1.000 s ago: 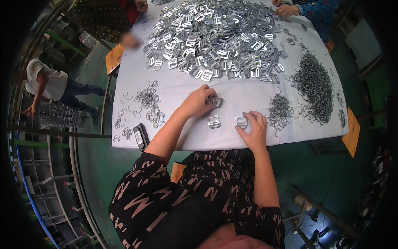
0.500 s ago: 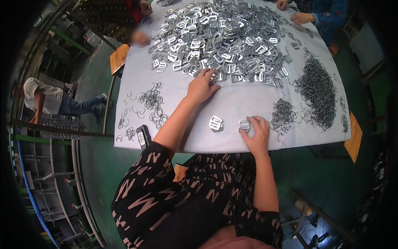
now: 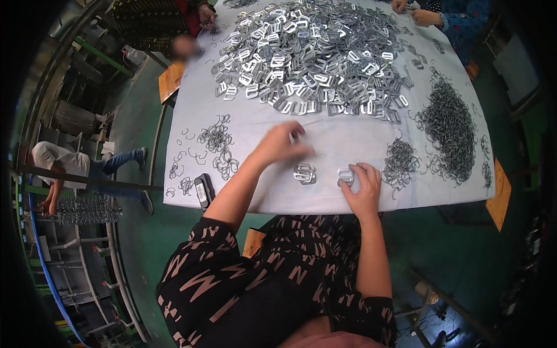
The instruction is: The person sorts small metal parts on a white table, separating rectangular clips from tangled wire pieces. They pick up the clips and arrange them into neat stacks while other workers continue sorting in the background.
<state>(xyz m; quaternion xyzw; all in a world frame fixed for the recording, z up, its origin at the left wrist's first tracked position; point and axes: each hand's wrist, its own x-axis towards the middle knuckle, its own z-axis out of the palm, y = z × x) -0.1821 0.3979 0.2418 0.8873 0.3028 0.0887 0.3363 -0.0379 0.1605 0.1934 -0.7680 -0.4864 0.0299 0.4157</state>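
Note:
My left hand [image 3: 283, 144] is over the white tabletop, just in front of a big heap of silver metal slide buckles [image 3: 313, 64]. Motion smears its fingers, so whether anything is in them cannot be made out. Closer to me lies a small stack of buckles [image 3: 303, 173], touched by neither hand. To its right, my right hand [image 3: 365, 188] rests on the cloth, its thumb and fingers closed round the edge of more buckles [image 3: 346, 176], which appear stacked.
Loose wire rings [image 3: 217, 142] are scattered at left, near a black handheld tool [image 3: 204, 191]. A small pile of rings [image 3: 399, 161] and a larger one [image 3: 447, 133] lie at right. Co-workers' hands [image 3: 426, 17] are at the far edge. A person [image 3: 75, 162] bends beyond the table at left.
My left hand has drawn back from the heap's front edge, toward me. My right hand has stayed at its buckles. The bending person at left has shifted.

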